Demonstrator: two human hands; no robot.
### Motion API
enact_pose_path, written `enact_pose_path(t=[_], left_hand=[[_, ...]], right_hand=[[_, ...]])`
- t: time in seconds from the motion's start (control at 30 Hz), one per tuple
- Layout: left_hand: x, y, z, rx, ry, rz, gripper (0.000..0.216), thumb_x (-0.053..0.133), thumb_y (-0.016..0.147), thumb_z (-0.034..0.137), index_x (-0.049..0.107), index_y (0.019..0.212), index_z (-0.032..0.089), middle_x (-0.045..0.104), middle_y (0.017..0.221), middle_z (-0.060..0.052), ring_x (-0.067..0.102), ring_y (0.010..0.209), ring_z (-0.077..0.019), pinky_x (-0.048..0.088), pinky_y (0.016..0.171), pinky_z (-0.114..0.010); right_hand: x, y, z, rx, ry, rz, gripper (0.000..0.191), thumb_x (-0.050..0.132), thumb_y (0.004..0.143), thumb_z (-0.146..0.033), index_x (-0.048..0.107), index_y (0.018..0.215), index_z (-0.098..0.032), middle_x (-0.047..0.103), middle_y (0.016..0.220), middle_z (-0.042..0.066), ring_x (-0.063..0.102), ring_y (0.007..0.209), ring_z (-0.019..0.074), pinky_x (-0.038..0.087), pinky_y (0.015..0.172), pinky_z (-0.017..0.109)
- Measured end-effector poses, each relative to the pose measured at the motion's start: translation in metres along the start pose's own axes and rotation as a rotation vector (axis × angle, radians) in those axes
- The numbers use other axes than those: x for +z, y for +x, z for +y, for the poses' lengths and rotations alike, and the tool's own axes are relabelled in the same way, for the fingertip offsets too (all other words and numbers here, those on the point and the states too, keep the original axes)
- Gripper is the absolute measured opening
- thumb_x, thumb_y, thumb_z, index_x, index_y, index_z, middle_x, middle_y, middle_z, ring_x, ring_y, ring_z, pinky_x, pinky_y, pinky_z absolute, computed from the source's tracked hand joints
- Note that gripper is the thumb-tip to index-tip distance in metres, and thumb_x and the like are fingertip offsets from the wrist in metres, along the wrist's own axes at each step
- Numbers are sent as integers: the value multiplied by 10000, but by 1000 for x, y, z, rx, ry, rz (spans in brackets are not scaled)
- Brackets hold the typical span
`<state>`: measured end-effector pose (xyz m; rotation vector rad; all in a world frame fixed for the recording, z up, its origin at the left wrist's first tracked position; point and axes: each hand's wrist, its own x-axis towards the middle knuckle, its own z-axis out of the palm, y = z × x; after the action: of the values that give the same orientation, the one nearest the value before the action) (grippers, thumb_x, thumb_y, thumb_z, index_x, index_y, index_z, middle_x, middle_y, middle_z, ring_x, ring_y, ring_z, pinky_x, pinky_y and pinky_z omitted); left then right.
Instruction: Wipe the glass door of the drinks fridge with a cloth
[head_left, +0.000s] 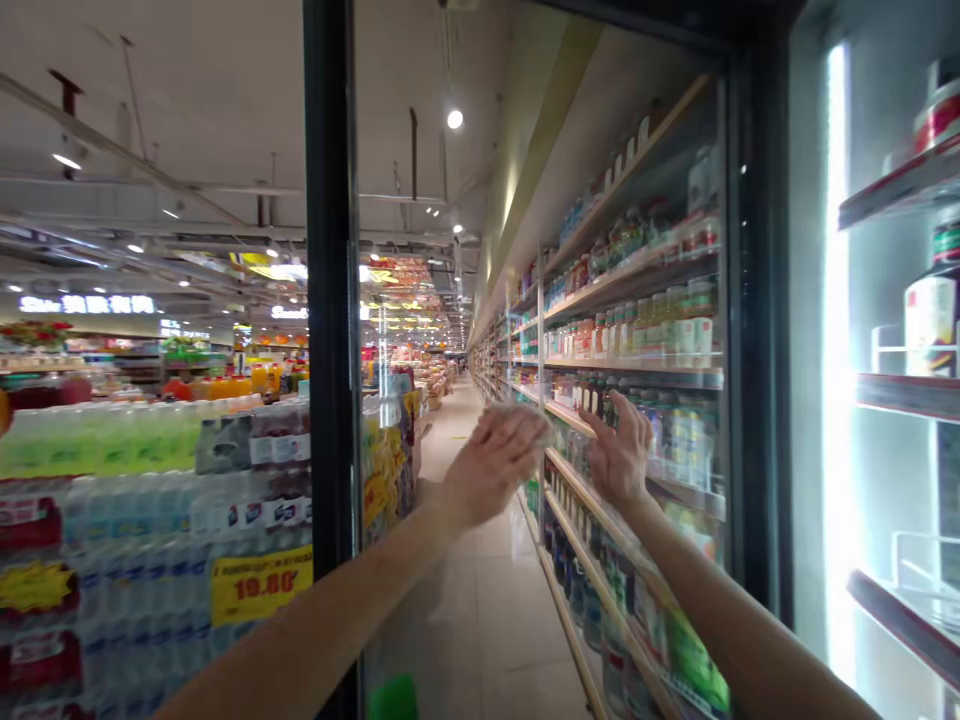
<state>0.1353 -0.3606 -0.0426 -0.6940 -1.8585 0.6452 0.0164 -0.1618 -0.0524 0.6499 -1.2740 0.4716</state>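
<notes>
My left hand (489, 468) is raised against the glass of an open cooler door (420, 250), with its fingers curled over a pale cloth (525, 415) that is blurred by motion. Just to its right, my right hand (619, 455) is open, with the fingers spread and the palm flat on or close to the same pane. Both forearms reach up from the bottom of the view. The door's black frame (330, 300) runs down to the left of my hands.
The lit cooler interior (900, 400) stands at the right, with shelves and bottles (930, 320). Through the glass I see a long tiled aisle (480, 600) and shelving full of bottled drinks (637, 320). Stacked water packs with a yellow price tag (261, 585) fill the left.
</notes>
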Motion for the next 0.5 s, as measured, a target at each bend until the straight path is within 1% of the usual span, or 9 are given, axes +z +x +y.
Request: enact_pose_path(t=[0.03,0.07,0.17,0.2,0.23,0.33,0.37,0.4,0.5], left_hand=[[0,2,-2,-56,15,17,318,375,917,269,505,1205,234,358,1443,-12,235,1360,-234,151,1114,-487],[0,2,-2,-22,8,24,305,383,914,271,519,1184,234,363,1440,-9,233,1360,-242,145,1114,-497],[3,-2,0,336,-69,-26,263,409,902,291,564,1108,242,407,1412,16,263,1348,-218,152,1123,-453],[3,-2,-1,386,-79,-35,268,410,901,291,561,1118,244,413,1407,18,273,1343,-206,159,1124,-436],[2,0,-5,348,-68,-35,289,406,903,283,542,1154,243,407,1412,12,275,1342,-201,164,1121,-432],[-6,9,-16,-35,14,30,351,377,914,247,469,1253,232,377,1433,-17,249,1353,-227,158,1108,-483],[-7,9,-16,-103,27,38,351,374,914,241,469,1252,232,374,1434,-19,239,1356,-236,154,1105,-499],[-7,9,-15,-88,21,27,336,381,911,247,491,1228,235,378,1432,-17,237,1357,-241,152,1104,-506],[-3,0,-3,288,-64,-44,260,416,896,289,574,1098,250,431,1394,11,270,1343,-212,149,1122,-461]], right_hand=[[0,0,0,-1,-3,4,356,422,831,-233,600,1139,-258,353,1404,79,392,1243,280,314,991,469],[0,0,0,-3,-6,6,351,417,836,-234,599,1135,-254,357,1399,83,395,1242,279,318,988,470],[0,0,-1,-8,-11,-7,351,407,844,-233,586,1146,-256,359,1394,90,400,1240,274,327,979,472],[0,0,-1,-6,-12,-9,352,407,845,-233,584,1148,-261,362,1392,89,401,1239,272,328,977,471],[0,0,-1,-1,-11,-5,350,409,845,-235,584,1146,-265,368,1388,88,403,1238,271,330,976,470],[-1,1,-2,12,-6,4,345,408,846,-242,591,1137,-272,378,1382,83,406,1239,269,328,978,469],[-1,1,-2,18,-7,3,346,407,846,-243,594,1136,-273,377,1384,81,405,1241,270,327,980,469],[-2,1,-3,25,-9,-3,349,404,847,-244,594,1138,-276,374,1388,79,403,1242,271,325,982,470],[-2,2,-4,37,-13,-22,351,403,846,-241,594,1138,-278,371,1393,77,403,1241,271,321,986,469]])
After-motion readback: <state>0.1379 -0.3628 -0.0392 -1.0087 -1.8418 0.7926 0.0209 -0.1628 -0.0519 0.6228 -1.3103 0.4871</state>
